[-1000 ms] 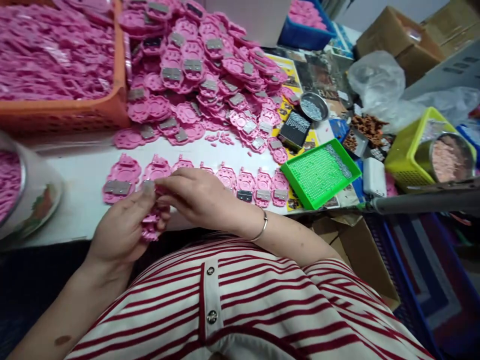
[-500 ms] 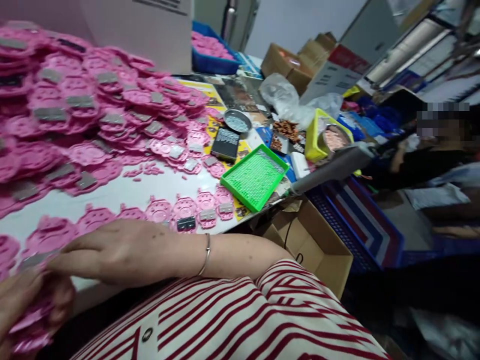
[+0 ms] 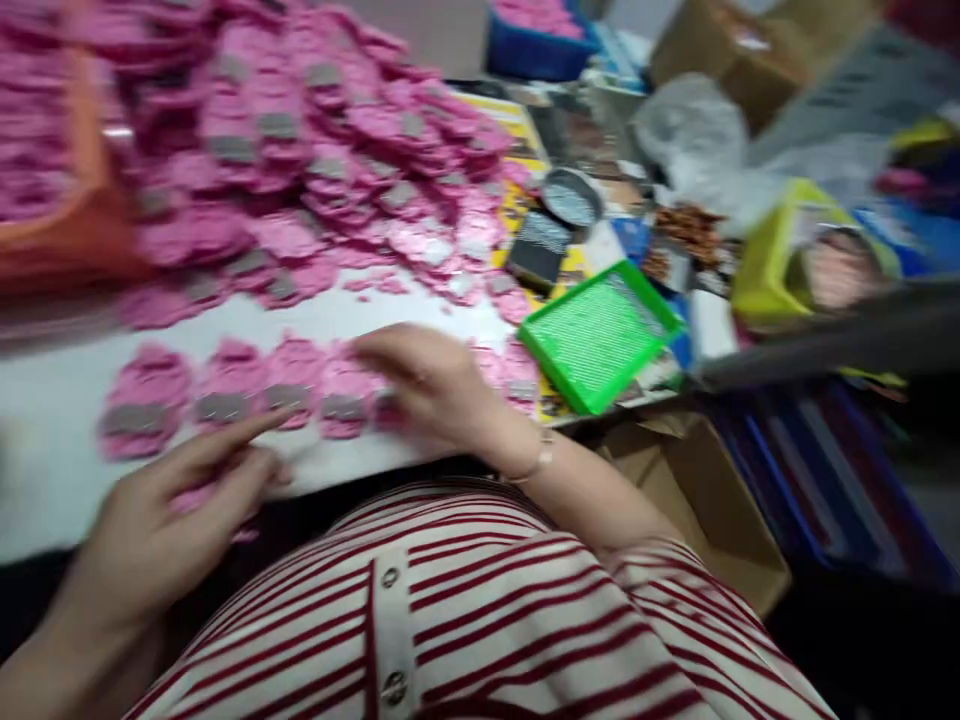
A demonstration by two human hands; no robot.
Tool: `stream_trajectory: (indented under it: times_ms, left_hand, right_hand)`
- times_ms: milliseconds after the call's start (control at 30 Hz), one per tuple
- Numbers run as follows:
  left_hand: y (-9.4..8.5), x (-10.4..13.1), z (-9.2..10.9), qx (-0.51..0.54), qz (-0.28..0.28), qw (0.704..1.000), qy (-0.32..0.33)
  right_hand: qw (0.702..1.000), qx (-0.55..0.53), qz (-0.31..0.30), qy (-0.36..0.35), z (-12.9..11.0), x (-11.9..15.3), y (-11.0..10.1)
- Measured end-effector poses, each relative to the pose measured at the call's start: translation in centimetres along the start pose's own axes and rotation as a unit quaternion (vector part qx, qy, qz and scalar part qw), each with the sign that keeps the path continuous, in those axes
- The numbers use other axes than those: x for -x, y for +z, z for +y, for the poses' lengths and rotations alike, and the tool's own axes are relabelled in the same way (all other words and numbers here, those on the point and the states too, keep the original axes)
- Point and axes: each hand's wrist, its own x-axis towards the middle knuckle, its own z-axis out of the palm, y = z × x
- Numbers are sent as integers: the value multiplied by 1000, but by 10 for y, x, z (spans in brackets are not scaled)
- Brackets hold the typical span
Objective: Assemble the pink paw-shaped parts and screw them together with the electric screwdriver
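My left hand is in front of the table's near edge. Its fingers are curled round small pink plastic pieces, mostly hidden in the palm, while the index finger points toward the row. My right hand reaches over the row from the right, fingers bent down and blurred by motion. A pink part with a dark panel lies partly under it; whether it is gripped cannot be told. Along the table edge runs a row of pink cartoon-shaped plastic housings, several with a grey rectangular panel.
A big heap of pink housings fills the back left, beside an orange bin. Loose small pink pieces lie before it. To the right are a green tray, a round metal dish, a yellow basket and a cardboard box below.
My view has swung left and down, bringing the orange bin in. My hands, close together before, are now apart: the right hand is over the row, the left hand still holds pink pieces.
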Motion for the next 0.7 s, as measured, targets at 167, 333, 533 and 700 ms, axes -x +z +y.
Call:
stream_trajectory:
  times_ms: [167,333,533,700]
  left_hand:
    - [-6,-24,-5,-46,-25,995,82]
    - [-13,-35,-1,-204,-60,973,88]
    - [-13,-45,5,-286,-127,947,78]
    - [-14,-52,5,-271,-153,948,72]
  right_hand:
    - [993,-3,83,85,24,-22,-21]
    - [998,35,-43,40,30,-51,2]
    - [982,147,-114,-16,36,-82,41]
    - [968,200,-150,-35,43,-93,57]
